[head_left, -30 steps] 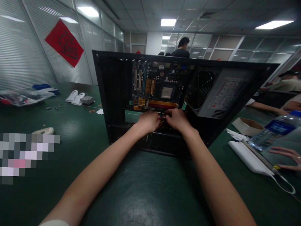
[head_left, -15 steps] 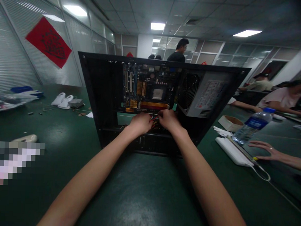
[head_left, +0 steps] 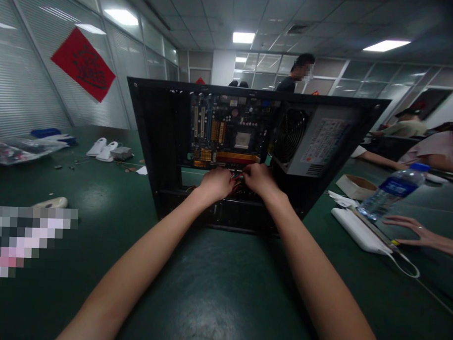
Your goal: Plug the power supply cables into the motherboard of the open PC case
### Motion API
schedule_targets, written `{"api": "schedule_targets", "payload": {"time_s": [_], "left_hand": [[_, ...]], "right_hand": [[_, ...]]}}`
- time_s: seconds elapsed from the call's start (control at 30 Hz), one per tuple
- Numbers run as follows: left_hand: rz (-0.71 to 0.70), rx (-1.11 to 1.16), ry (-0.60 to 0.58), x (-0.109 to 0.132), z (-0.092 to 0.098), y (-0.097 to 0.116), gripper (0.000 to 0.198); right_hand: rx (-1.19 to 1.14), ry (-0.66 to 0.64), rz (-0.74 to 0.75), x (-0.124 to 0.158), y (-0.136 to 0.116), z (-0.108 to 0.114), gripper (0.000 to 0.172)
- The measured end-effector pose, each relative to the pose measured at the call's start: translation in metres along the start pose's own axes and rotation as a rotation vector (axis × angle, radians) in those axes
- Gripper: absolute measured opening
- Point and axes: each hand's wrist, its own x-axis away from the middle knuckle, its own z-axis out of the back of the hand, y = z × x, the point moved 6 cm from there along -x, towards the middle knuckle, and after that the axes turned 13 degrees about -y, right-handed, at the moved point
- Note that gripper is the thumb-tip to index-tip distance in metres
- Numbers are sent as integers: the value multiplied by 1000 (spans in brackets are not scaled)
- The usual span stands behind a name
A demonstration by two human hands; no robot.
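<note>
An open black computer case [head_left: 153,137] stands on the dark green table [head_left: 214,298] in front of me. Inside it I see a motherboard [head_left: 227,135] and a grey power supply [head_left: 320,141] with a round fan. My left hand [head_left: 216,183] and my right hand [head_left: 259,178] reach into the case just below the motherboard. Both are closed, fingers pinched on a bundle of red, yellow and black wires [head_left: 238,179] between them. Where the wires end is hidden by my hands.
To the right lie a white slab device [head_left: 358,230] with a cable, a water bottle [head_left: 391,193], a small cardboard box [head_left: 355,186] and another person's hand [head_left: 413,230]. White parts [head_left: 103,150] and plastic bags [head_left: 19,150] sit at the far left. People are behind the case.
My hands stay pinched on the wires below the motherboard. The view has shifted slightly; the person standing behind the case has moved to the right.
</note>
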Motion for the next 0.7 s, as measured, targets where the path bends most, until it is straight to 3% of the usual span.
{"api": "schedule_targets", "payload": {"time_s": [0.7], "left_hand": [[-54, 17, 65, 9, 6, -1, 41]], "right_hand": [[-66, -1, 2, -6, 3, -3, 24]]}}
